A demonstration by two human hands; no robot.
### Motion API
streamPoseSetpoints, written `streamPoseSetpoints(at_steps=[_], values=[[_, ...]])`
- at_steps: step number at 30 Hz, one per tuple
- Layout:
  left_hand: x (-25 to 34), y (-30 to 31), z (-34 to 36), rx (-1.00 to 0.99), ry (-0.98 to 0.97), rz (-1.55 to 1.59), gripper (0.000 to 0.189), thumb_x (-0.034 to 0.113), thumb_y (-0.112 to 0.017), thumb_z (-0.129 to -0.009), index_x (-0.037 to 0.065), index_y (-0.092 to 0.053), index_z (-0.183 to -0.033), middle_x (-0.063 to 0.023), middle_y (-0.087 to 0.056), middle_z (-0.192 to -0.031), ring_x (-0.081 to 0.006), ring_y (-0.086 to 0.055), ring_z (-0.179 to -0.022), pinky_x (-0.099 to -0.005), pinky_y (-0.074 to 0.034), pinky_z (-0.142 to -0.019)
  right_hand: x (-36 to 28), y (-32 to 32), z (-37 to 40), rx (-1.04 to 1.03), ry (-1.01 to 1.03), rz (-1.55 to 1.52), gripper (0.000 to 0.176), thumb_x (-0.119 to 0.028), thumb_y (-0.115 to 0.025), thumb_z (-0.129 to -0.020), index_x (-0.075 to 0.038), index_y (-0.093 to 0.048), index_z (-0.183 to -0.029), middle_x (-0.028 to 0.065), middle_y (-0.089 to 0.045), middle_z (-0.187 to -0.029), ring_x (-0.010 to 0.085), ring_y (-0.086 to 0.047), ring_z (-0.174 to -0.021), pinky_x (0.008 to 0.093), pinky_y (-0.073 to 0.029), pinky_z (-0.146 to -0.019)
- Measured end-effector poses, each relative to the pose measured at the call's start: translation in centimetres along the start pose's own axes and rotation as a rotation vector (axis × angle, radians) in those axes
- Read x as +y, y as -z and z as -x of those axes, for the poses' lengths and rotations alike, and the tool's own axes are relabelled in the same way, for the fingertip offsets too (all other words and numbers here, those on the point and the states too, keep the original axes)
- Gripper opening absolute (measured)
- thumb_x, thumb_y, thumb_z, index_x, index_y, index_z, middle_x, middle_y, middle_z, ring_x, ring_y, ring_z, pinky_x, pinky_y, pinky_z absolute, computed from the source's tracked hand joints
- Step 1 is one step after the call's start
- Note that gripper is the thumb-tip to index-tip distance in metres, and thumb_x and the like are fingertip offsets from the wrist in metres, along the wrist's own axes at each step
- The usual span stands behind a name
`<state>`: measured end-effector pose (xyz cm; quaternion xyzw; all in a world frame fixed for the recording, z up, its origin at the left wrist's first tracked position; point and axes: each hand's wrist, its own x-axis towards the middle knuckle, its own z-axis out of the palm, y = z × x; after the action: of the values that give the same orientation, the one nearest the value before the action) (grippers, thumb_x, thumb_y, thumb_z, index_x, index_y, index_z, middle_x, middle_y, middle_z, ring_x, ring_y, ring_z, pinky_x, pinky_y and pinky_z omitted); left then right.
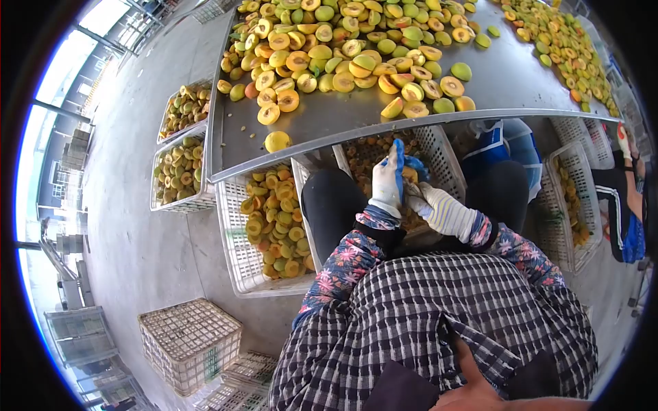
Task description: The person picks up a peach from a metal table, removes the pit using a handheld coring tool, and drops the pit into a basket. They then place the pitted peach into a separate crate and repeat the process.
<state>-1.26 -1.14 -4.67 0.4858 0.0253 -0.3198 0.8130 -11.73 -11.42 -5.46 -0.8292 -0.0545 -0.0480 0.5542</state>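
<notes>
Grey floor [144,253] lit by daylight; bright opening [42,140] at left crossed by dark beams [62,111]; metal desk [507,75] edged by narrow rim [384,126].

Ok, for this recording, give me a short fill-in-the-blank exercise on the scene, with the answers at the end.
1. The glove on the left hand is white and ____.
2. The glove on the right hand is patterned with ____.
3. The sleeves have a ____ print.
4. A white crate of fruit halves stands just outside the person's ____ knee.

Missing words: blue; stripes; floral; left
</notes>
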Motion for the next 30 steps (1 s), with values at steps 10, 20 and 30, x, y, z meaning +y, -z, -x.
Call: streamPoseSetpoints(at_steps=[10,20,30], values=[[0.9,0.3,0.6,-0.053,0.102,0.25,0.055,0.051,-0.055,-0.094,-0.002,-0.061,-0.082,-0.0148,-0.063,-0.07,-0.0274,-0.066,-0.065,-0.0408,-0.057,-0.063,-6.0,0.8,0.0,-0.157,-0.786,-0.857,0.037,-0.051,-0.054,-0.095,-0.015,-0.05,-0.089,-0.0041,-0.043,-0.057,0.0087,-0.04,-0.041,0.025,-0.033,-0.039],[-0.2,2.5,-1.5,-0.061,0.076,0.72,0.047,0.054,-0.055,-0.093,0.012,-0.055,-0.071,-0.0069,-0.057,-0.075,-0.0292,-0.057,-0.077,-0.045,-0.05,-0.078,-4.7,1.0,0.8,0.092,-0.492,-0.628,0.034,-0.035,-0.054,-0.098,-0.011,-0.047,-0.122,-0.0034,-0.047,-0.061,0.0073,-0.043,-0.042,0.0229,-0.034,-0.037],[6.8,7.7,1.1,-0.139,-0.282,0.725,0.041,0.046,-0.051,-0.097,0.006,-0.06,-0.094,-0.0113,-0.062,-0.088,-0.0299,-0.061,-0.087,-0.0487,-0.052,-0.084,1.5,6.6,-1.1,0.185,-0.115,0.017,0.024,-0.01,-0.058,-0.096,-0.003,-0.055,-0.118,0.0049,-0.062,-0.104,0.0161,-0.057,-0.093,0.0292,-0.046,-0.087]])
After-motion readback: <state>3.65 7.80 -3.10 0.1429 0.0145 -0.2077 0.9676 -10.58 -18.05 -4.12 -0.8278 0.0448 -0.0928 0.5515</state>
